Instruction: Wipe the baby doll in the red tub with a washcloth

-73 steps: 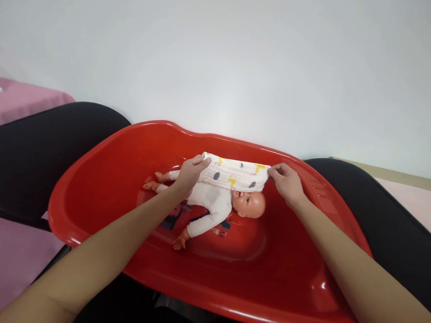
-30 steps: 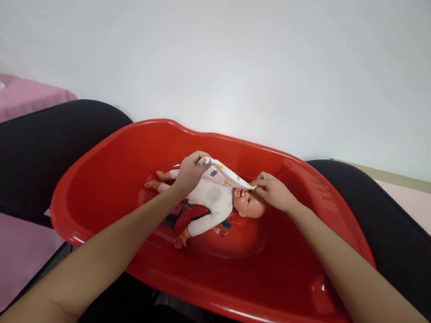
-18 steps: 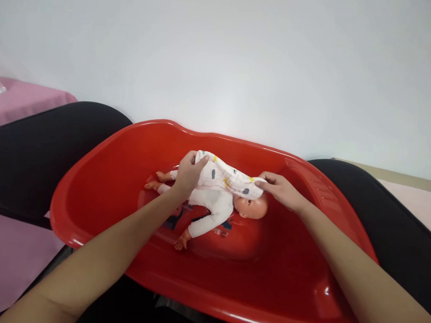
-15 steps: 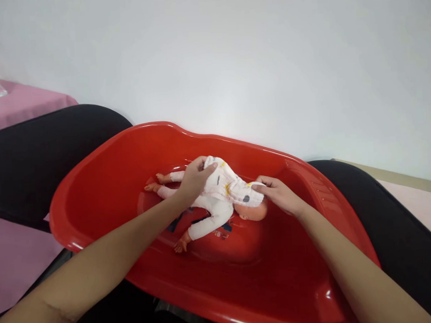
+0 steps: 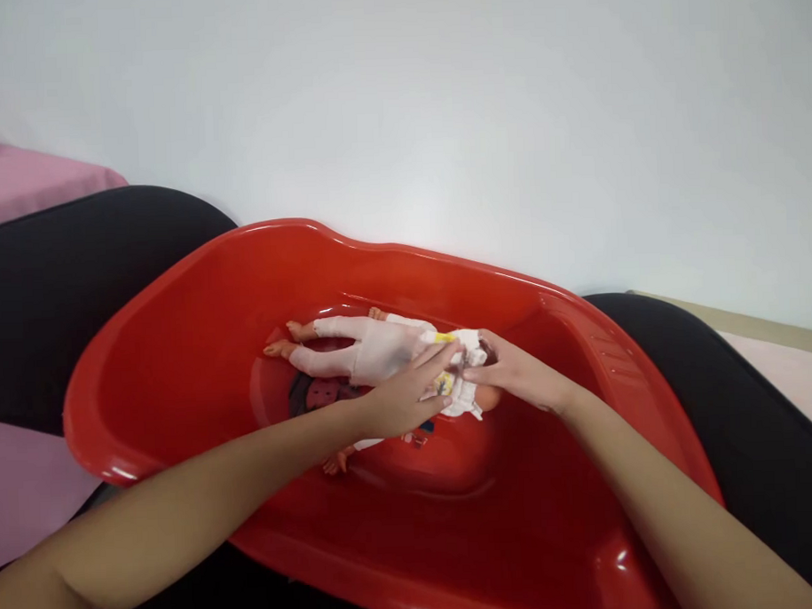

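A baby doll (image 5: 374, 346) in pale clothes lies in a red plastic baby bathtub (image 5: 168, 348), its feet to the left and its head to the right. A white printed cloth (image 5: 459, 396) with yellow and dark marks is bunched over the doll's face and upper chest. My left hand (image 5: 409, 398) rests on the cloth from the near side, fingers stretched out and thumb apart. At the head end, my right hand (image 5: 521, 376) has its thumb and fingers curled around the cloth's edge. Most of the doll's head is hidden by cloth and hand.
Black chair backs (image 5: 79, 289) stand at the tub's left and right. A pink-covered table (image 5: 48, 179) is at the far left, and a white wall (image 5: 399, 118) rises behind the tub. Dark printing (image 5: 322, 392) shows on the tub floor under the doll.
The cloth, held spread above the doll before, is now lowered and bunched over its face. My left hand has moved right and down, its fingers straightened. The view has shifted slightly.
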`<action>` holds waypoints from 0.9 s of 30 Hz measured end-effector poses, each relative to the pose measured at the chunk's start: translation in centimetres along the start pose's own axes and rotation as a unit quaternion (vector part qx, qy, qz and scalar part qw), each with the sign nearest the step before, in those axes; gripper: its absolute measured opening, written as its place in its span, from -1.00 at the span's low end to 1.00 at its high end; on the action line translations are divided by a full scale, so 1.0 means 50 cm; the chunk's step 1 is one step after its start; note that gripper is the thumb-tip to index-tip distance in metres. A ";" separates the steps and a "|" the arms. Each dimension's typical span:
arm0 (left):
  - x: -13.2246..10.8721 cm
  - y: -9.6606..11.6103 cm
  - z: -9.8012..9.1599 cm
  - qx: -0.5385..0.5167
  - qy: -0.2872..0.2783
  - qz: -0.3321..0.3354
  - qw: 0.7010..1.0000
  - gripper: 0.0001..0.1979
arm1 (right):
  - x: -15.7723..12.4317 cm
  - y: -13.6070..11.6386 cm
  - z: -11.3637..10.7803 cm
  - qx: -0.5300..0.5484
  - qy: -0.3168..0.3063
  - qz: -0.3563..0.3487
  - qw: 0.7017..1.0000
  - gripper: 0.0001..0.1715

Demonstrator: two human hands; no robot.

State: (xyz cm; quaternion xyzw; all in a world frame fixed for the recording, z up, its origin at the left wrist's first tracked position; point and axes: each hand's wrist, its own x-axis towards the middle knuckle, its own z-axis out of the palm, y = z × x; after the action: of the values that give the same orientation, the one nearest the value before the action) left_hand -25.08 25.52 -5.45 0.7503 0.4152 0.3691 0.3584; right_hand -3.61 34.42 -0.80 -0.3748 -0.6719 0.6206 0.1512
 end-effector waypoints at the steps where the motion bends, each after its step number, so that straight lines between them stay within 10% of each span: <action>1: 0.000 0.000 0.000 -0.005 0.003 -0.004 1.000 -0.24 | 0.002 -0.001 0.001 -0.019 -0.004 -0.002 1.000 -0.36; 9: 0.022 -0.019 -0.029 0.037 0.136 0.001 0.990 -0.85 | 0.002 -0.003 0.004 -0.020 -0.084 -0.020 0.996 -0.53; 15: 0.021 -0.014 -0.026 -0.040 0.063 -0.113 0.991 -0.67 | 0.003 0.010 -0.004 -0.026 -0.056 0.005 0.998 -0.49; 21: 0.024 -0.003 -0.015 -0.094 0.107 -0.137 0.980 -0.75 | 0.003 0.009 -0.005 -0.046 -0.030 0.001 0.999 0.05; 27: 0.030 -0.008 -0.026 -0.088 0.188 -0.129 0.970 -0.76 | 0.003 0.005 -0.008 -0.091 -0.004 -0.040 0.995 -0.41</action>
State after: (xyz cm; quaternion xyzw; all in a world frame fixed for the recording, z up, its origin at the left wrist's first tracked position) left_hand -25.76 27.30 -4.77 0.5733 0.5342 0.4892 0.3829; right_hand -3.38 34.82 -1.01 -0.3571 -0.7408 0.5519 0.1381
